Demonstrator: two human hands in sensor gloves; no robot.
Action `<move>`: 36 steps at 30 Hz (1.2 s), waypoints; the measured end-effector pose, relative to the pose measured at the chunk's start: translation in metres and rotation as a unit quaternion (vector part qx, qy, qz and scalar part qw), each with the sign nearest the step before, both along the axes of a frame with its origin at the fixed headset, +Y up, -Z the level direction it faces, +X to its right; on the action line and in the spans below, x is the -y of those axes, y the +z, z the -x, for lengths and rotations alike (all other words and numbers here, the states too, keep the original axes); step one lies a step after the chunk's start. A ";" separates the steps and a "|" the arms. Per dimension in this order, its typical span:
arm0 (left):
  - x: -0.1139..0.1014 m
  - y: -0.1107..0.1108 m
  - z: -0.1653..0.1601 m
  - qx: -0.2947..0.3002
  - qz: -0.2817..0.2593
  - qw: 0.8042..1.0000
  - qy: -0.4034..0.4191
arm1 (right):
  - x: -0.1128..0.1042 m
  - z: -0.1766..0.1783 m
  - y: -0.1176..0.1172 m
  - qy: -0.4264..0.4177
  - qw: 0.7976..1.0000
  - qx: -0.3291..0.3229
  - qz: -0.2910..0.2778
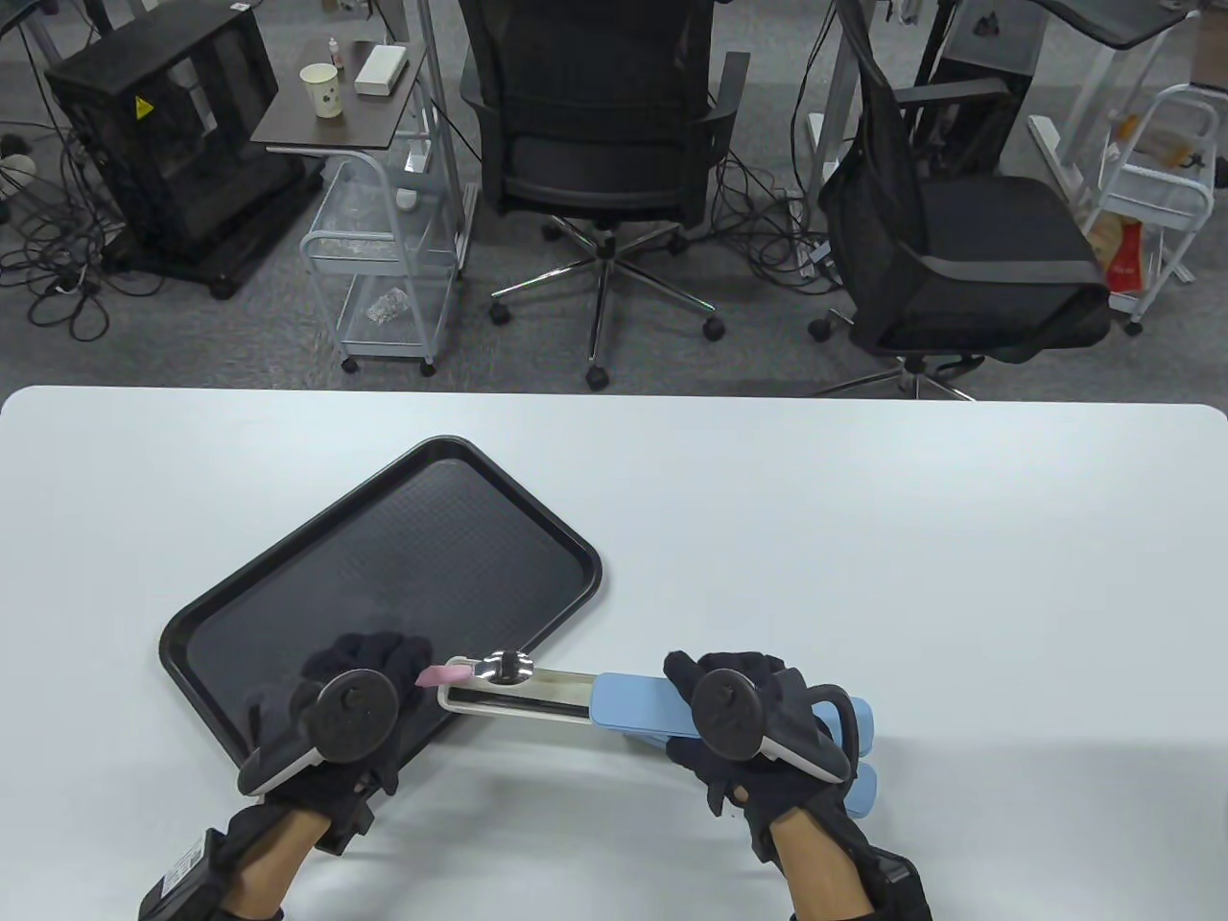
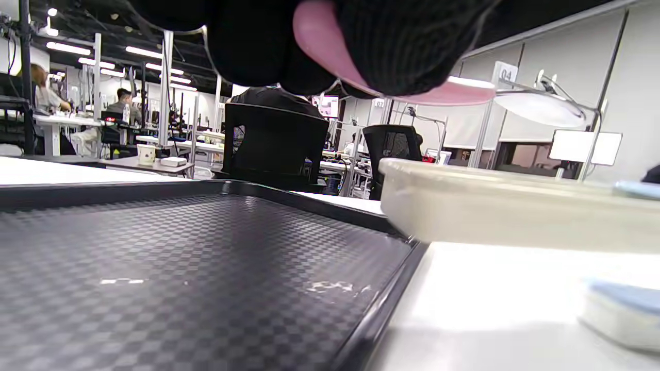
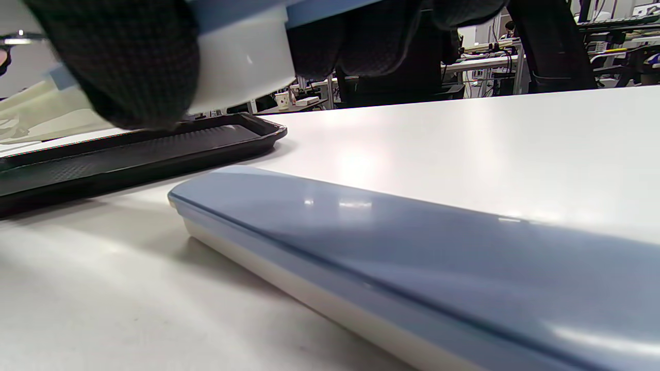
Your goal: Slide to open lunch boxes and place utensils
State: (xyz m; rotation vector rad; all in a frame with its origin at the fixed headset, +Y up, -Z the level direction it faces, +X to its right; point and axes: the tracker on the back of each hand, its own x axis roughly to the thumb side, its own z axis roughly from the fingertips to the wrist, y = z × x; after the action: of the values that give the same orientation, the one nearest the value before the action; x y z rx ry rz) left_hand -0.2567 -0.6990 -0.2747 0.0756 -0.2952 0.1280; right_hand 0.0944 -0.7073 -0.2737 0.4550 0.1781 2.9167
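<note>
My right hand (image 1: 731,715) grips a slim lunch box (image 1: 537,693) and holds it just above the table. Its blue lid (image 1: 638,708) is slid back toward my right hand, so the white base is open on the left. My left hand (image 1: 403,667) pinches the pink handle (image 1: 443,674) of a metal spoon (image 1: 507,665), whose bowl is over the open end of the box. In the left wrist view my fingers (image 2: 392,46) hold the pink handle (image 2: 454,91) above the white base (image 2: 515,211). A second, closed blue lunch box (image 3: 412,247) lies on the table under my right hand.
A black tray (image 1: 384,566) lies on the left of the white table (image 1: 863,537), under my left hand, with nothing on it. Office chairs and carts stand beyond the far edge.
</note>
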 end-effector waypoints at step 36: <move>0.007 0.017 -0.027 0.087 -0.031 0.995 0.034 | -0.005 0.019 0.010 -0.020 0.999 -0.048 0.000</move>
State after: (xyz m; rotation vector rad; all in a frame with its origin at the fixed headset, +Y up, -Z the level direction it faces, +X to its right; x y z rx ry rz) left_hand -0.2293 -0.7058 -0.2578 0.1368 -0.4701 0.1926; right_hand 0.0757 -0.7023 -0.2638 0.5911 0.1796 2.8576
